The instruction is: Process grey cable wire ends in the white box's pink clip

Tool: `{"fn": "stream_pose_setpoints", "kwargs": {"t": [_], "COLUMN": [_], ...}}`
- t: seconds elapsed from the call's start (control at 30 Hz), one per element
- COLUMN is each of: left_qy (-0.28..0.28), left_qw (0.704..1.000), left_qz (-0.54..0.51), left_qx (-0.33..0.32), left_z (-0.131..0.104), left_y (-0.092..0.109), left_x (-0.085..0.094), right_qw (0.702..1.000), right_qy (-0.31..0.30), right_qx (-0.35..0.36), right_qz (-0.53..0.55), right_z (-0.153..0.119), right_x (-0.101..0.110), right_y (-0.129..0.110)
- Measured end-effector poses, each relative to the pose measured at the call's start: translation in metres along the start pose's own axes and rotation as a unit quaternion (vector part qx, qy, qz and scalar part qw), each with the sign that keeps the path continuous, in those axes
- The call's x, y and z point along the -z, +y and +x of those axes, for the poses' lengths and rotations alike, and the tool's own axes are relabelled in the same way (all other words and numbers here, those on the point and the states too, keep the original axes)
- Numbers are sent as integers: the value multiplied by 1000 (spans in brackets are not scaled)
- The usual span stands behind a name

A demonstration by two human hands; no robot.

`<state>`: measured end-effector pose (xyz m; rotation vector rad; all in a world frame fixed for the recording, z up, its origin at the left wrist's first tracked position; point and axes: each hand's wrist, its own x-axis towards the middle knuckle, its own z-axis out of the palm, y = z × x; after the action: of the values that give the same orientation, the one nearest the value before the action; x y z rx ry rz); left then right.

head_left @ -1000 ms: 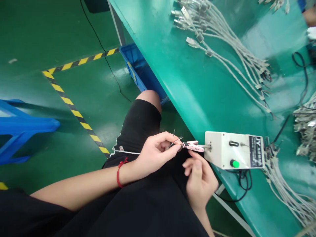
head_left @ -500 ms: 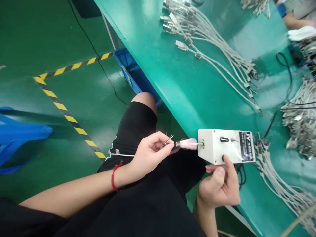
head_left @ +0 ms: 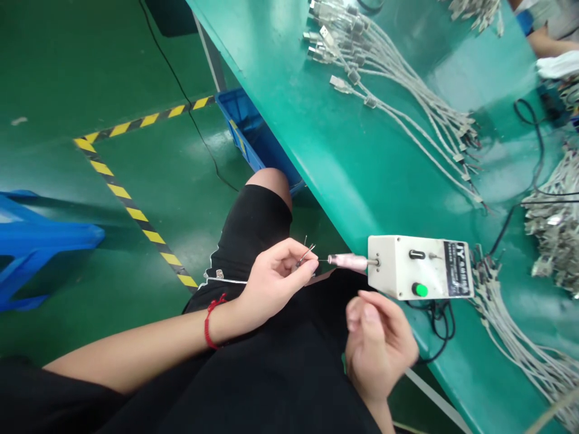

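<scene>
My left hand, a red cord bracelet at its wrist, pinches thin dark wires between thumb and fingertips. One fine strand stretches from the pinch to a pinkish tapered holder on the shaft of a small white machine box. A green button and a black switch sit on the box's top. My right hand hovers just below the box, apart from it. Its fingers are curled in loosely and slightly blurred, with nothing visible in them.
Grey USB cables lie on the green table. More cable bundles lie right of the box, and a pile beyond. A blue crate stands under the table edge. A person's arm shows at top right.
My right hand has left the button and drawn back down and left, uncovering the button, which shows green. My left hand still pinches the wires; the strand to the holder is more exposed.
</scene>
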<state>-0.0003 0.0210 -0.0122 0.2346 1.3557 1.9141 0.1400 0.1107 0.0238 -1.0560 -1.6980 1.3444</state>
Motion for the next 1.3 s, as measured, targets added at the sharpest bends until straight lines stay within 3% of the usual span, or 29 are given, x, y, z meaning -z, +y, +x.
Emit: {"fn": "stream_pose_setpoints", "kwargs": {"t": [0.07, 0.17, 0.37, 0.73, 0.87, 1.03, 1.13, 1.2, 1.3], "left_qy": [-16, -61, -91, -86, -83, -105, -109, -103, -88], "left_qw": [1000, 994, 983, 977, 979, 988, 988, 987, 971], "left_qz": [13, 45, 76, 98, 91, 21, 7, 35, 107], "left_qx": [-24, -73, -143, -169, -165, -113, -105, -121, -196], "left_z": [-5, -14, -19, -19, -18, -13, -10, -9, -8], "left_y": [2, 7, 10, 13, 12, 8, 7, 8, 13], "left_x": [0, 0, -1, 0, 0, -2, -2, 0, 2], "right_qw": [974, 931, 929, 920, 920, 915, 912, 920, 933], "right_qy": [-126, -176, -166, -190, -182, -110, -112, -129, -149], "right_qx": [-140, -227, -223, -218, -219, -262, -263, -233, -192], "right_qz": [124, 224, 244, 263, 270, 287, 293, 288, 267], "right_z": [-1, 1, 1, 0, 2, 11, 11, 8, 0], "right_x": [-10, -23, -25, -23, -26, -35, -37, -35, -32], "right_y": [-6, -10, -14, -11, -6, 5, 9, 9, 4]}}
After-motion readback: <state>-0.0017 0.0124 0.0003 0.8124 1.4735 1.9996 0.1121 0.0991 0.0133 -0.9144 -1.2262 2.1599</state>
